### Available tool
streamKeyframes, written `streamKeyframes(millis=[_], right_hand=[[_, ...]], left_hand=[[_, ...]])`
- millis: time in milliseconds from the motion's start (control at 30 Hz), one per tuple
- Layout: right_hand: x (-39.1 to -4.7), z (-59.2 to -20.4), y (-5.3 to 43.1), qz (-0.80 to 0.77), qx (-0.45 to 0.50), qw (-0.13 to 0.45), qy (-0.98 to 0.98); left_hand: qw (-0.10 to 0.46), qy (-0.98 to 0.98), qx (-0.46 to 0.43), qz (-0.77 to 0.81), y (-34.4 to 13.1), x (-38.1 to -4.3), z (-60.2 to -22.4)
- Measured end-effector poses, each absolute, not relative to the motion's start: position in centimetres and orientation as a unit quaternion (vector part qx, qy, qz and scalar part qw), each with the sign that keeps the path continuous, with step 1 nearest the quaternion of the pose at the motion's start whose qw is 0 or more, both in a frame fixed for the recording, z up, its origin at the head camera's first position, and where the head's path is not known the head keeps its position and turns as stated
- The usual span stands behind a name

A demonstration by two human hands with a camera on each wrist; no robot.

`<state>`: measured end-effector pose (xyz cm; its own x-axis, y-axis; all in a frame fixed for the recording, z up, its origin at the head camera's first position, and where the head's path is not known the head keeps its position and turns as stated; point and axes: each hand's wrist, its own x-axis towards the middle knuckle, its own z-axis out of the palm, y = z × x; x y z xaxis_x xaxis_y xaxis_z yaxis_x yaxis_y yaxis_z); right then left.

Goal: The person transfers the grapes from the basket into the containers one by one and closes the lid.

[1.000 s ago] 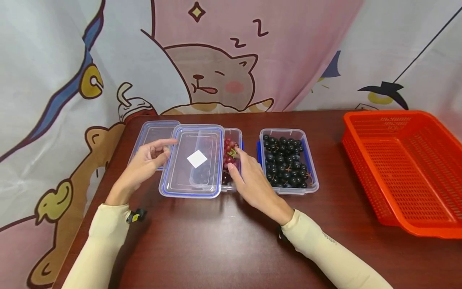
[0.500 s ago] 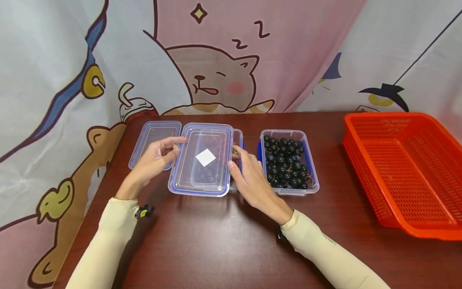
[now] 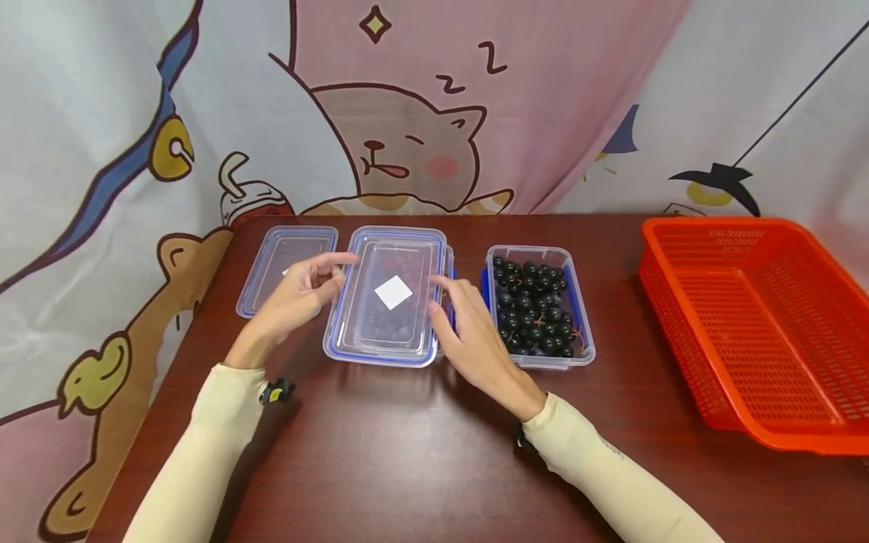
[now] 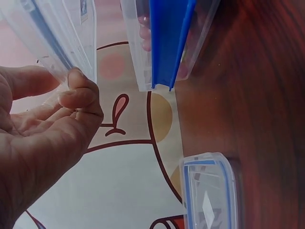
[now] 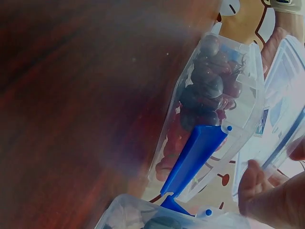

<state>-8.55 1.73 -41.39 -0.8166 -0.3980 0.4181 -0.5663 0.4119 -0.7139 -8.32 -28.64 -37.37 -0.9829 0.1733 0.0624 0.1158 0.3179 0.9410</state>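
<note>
A clear lid (image 3: 370, 343) with a blue seal and a white diamond sticker hovers over a clear container (image 5: 248, 119) of red and dark grapes. My left hand (image 3: 295, 298) pinches the lid's left edge between thumb and curled fingers, as the left wrist view shows. At the opposite edge, the thumb and fingers of my right hand (image 3: 471, 328) grip the lid. In the right wrist view the lid tilts above the container's rim, with a gap between them. The container's blue side clip (image 5: 195, 157) hangs down. Through the lid the grapes look hazy.
To the right stands a second clear container (image 3: 589, 354) full of black grapes, uncovered. Another lid (image 3: 299, 249) lies on the brown table (image 3: 407, 467) at the back left. A red plastic basket (image 3: 679, 317) sits at the far right, and a printed curtain (image 3: 543, 90) hangs behind.
The lid has moved right with my left hand, so it covers most of the red-grape container in the head view. My right hand, earlier beside the grapes, now holds the lid's right edge.
</note>
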Motion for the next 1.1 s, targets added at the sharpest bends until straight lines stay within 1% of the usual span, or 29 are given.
streamKeyframes(millis=[233, 400, 567, 867, 1033, 1100], right_hand=[[-9.2, -40.9, 1.6, 0.473, 0.289, 0.128, -0.822], [-9.4, -40.4, 1.6, 0.507, 0.265, 0.119, -0.811], [-9.4, -39.8, 1.6, 0.514, 0.240, 0.128, -0.814], [-9.8, -39.1, 1.8, 0.493, 0.239, 0.209, -0.810], [-9.9, -39.1, 2.2, 0.486, 0.242, 0.255, -0.800], [-10.0, -39.1, 2.4, 0.488, 0.246, 0.263, -0.795]], left_hand=[[0.018, 0.789, 0.096, 0.606, -28.3, -8.5, -37.4], [0.016, 0.786, 0.085, 0.613, -28.1, -8.4, -37.1], [-0.019, 0.808, 0.077, 0.584, -27.9, -8.4, -36.7], [-0.125, 0.785, 0.077, 0.602, -27.3, -8.3, -35.9], [-0.132, 0.768, 0.102, 0.618, -27.2, -8.0, -35.5], [-0.133, 0.768, 0.113, 0.616, -27.3, -7.8, -35.4]])
